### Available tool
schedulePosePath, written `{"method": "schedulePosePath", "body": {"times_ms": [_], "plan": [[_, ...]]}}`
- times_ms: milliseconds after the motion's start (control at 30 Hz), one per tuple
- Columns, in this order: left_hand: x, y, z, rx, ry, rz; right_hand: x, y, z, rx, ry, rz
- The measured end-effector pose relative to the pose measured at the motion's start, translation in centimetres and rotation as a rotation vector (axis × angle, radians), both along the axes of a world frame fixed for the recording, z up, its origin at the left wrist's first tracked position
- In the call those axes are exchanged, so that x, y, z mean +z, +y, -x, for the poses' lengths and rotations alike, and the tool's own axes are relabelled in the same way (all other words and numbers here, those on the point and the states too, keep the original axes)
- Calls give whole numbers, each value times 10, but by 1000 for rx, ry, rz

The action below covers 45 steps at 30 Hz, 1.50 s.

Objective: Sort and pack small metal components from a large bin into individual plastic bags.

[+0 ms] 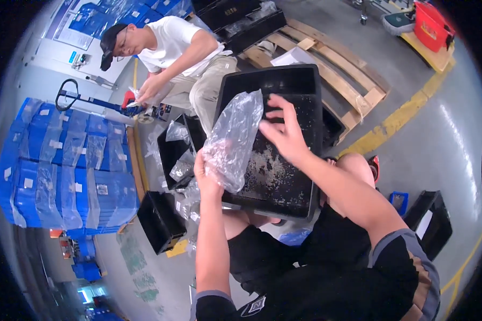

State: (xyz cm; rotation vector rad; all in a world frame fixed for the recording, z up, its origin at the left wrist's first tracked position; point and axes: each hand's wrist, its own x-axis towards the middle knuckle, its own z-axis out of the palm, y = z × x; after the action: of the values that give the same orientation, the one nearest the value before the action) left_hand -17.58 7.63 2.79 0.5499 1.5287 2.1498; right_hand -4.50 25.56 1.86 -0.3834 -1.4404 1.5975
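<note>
Bag in grip of left hand, its upper end beside loosely open right hand

Bag over bin of pieces

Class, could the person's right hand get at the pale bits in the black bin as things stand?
Probably yes: the right hand is over the black bin, apparently empty, and many pale bits lie uncovered; the clear bag in the left hand overhangs only its left side.
</note>
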Motion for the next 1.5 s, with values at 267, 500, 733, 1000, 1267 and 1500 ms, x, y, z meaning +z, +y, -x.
{"method": "schedulePosePath", "body": {"times_ms": [267,500,733,1000,1267,1500], "plan": [[41,-11,-15,-28,1371,550,-6,30,6,470,82,476],[13,-21,-38,417,951,637,7,24,8,537,337,599],[3,-37,-39,153,472,697,5,34,1,374,204,645],[13,-44,-35,-141,708,1044,3,42,-5,235,223,673],[61,-19,-17,-424,451,367,4,12,7,466,34,419],[47,55,-38,19,603,493,-8,4,5,460,-35,253]]}}
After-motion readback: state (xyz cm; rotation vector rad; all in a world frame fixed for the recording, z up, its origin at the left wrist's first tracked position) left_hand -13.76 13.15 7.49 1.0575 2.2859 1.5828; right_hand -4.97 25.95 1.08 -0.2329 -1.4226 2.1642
